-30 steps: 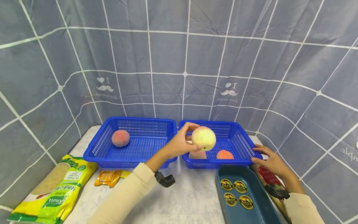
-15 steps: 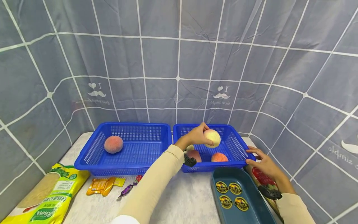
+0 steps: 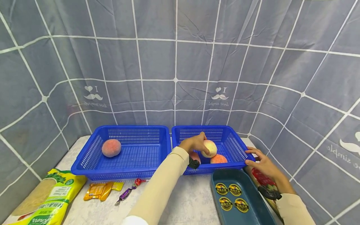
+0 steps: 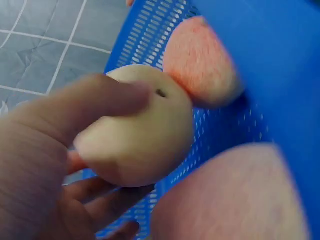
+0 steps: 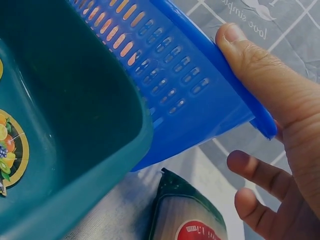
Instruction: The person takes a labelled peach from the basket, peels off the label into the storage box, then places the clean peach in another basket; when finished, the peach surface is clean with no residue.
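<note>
My left hand (image 3: 194, 143) holds a pale yellow peach (image 3: 209, 148) low inside the right blue basket (image 3: 234, 145). In the left wrist view the thumb (image 4: 112, 95) lies over the peach near its dark stem hole, with fingers beneath. That peach appears to touch an orange-pink peach (image 4: 200, 62). A pinkish peach (image 4: 235, 200) sits nearest the left wrist camera. At the basket's right front corner, my right hand (image 3: 264, 164) grips the rim, its thumb (image 5: 260, 65) along the edge; two other fingers hang apart from the rim below.
A left blue basket (image 3: 135, 172) holds one reddish peach (image 3: 111, 148). In front lie an orange snack packet (image 3: 98, 191), a purple-wrapped candy (image 3: 125, 194) and a yellow Knorr bag (image 3: 53, 197). A teal tray (image 3: 261, 209) with round stickers stands beside a red-labelled pack (image 3: 261, 176).
My left hand has carried the pale peach to the right, then lowered it into the right basket beside the orange-pink one. The right hand stays on the rim. The head view has shifted slightly.
</note>
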`<action>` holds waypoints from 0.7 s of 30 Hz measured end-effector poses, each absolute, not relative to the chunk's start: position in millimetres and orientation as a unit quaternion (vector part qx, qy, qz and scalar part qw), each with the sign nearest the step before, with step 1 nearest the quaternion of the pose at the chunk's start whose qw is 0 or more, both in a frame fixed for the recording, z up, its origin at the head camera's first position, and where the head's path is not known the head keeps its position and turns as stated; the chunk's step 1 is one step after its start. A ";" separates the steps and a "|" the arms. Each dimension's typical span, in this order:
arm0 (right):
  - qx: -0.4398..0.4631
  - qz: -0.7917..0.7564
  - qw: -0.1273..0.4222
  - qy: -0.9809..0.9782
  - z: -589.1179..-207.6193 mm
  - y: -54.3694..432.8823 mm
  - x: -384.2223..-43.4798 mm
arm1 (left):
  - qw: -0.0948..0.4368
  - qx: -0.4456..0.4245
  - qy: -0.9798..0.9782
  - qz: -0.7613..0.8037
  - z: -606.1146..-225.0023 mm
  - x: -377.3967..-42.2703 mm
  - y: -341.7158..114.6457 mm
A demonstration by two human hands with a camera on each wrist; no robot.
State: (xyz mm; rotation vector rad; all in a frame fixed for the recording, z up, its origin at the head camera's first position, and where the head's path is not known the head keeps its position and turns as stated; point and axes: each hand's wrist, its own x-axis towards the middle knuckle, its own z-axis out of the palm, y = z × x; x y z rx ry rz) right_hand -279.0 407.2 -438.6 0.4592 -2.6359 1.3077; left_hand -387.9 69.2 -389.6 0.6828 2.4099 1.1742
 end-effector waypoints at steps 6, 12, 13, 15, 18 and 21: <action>0.145 0.439 0.075 -0.884 -438.3 406.0 -278.9 | 0.214 0.243 0.879 0.350 -386.2 -388.6 60.1; 0.149 0.432 0.067 -0.887 -440.0 405.3 -283.9 | 0.213 0.296 0.880 0.305 -383.6 -385.6 52.3; 0.149 0.430 0.066 -0.888 -440.3 405.2 -284.5 | 0.208 0.306 0.880 0.299 -382.2 -385.1 49.9; 0.150 0.430 0.068 -0.888 -440.4 404.9 -285.2 | 0.193 0.332 0.878 0.286 -378.0 -385.0 42.9; 0.148 0.429 0.071 -0.888 -440.0 405.2 -284.2 | 0.166 0.361 0.875 0.276 -366.3 -384.8 25.5; 0.144 0.424 0.075 -0.891 -437.9 407.3 -280.1 | 0.139 0.377 0.869 0.287 -349.4 -383.3 -2.6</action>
